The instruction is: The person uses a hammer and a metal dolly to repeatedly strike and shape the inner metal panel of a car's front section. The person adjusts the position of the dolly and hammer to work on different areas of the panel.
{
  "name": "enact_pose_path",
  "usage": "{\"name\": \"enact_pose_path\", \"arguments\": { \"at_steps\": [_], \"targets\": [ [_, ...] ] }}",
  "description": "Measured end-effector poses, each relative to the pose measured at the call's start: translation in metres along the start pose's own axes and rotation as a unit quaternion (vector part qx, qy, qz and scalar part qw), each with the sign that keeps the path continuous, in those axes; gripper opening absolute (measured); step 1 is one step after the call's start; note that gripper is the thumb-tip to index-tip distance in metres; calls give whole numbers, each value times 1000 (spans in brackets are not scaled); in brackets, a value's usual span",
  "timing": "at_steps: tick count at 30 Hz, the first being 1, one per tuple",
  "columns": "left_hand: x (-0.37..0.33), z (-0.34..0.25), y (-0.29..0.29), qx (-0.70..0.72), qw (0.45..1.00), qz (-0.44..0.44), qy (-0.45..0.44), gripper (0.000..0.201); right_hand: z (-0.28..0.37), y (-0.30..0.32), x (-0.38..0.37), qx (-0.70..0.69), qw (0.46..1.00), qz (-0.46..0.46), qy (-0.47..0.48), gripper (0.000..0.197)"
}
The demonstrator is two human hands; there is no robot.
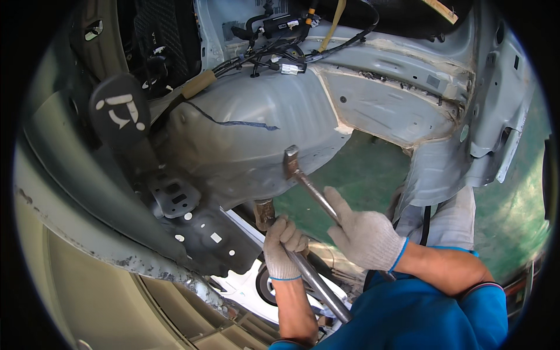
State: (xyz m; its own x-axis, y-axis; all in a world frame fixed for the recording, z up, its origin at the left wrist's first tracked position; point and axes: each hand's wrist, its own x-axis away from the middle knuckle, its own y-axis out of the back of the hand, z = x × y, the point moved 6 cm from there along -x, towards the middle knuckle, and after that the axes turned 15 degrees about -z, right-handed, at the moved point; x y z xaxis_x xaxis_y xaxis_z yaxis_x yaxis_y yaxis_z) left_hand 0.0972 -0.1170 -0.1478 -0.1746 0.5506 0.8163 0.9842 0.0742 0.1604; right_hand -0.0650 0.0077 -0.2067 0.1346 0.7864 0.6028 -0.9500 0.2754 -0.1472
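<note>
A beige panel [87, 274] lines the near left; a dark perforated plate [201, 251] stands between it and my left hand [284, 248]. A domed grey panel [256, 146] fills the far middle, with a wiring bundle [291, 57] beyond it and green floor [344, 169] to its right. At near middle, my gloved left fist is wrapped around a metal bar [319, 287]; just right, my gloved right hand [368, 238] holds a hammer [315, 193] by its handle. Both tools run from near right to far left, heads away from me. I cannot tell whether either touches the grey panel. The bar is thick, smooth and silvery, with a rusty brown head; the hammer, slimmer, has a worn brown head.
</note>
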Motion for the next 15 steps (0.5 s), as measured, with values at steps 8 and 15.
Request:
{"name": "enact_pose_path", "arguments": {
  "at_steps": [8, 15],
  "targets": [
    [5, -1, -3, -41, 988, -112, -95, 11, 68, 30, -35, -275, 934, -147, 177, 73],
    [3, -3, -1, -106, 973, -123, -161, 19, 74, 5, -48, -147, 981, -3, 128, 69]
  ]
}}
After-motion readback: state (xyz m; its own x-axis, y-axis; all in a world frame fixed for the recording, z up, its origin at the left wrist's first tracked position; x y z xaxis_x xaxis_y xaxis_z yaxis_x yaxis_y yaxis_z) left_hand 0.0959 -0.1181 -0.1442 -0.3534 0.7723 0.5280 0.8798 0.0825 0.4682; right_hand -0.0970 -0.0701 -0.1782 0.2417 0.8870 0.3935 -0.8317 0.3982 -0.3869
